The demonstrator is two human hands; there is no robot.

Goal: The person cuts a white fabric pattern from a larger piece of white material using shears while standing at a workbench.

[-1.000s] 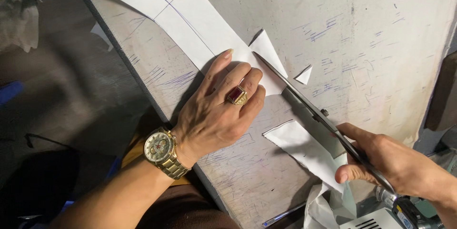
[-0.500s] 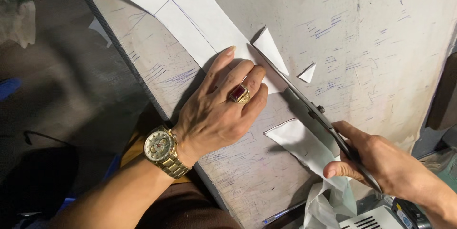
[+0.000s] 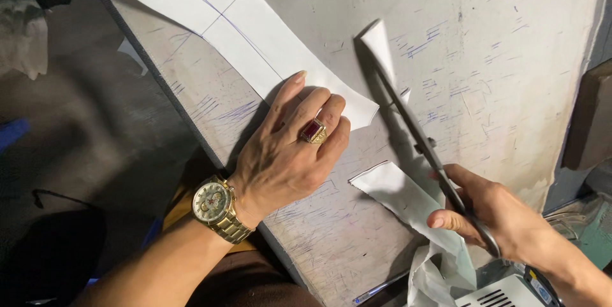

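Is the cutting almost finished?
Partly. One cut-off white piece already lies loose on the table. The right hand holds scissors by the strip's cut end, while the left hand presses the long white strip flat. Its drawn lines are uncut.

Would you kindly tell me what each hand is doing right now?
Left hand: open, pressed flat on the long white paper strip.
Right hand: closed around the long metal scissors.
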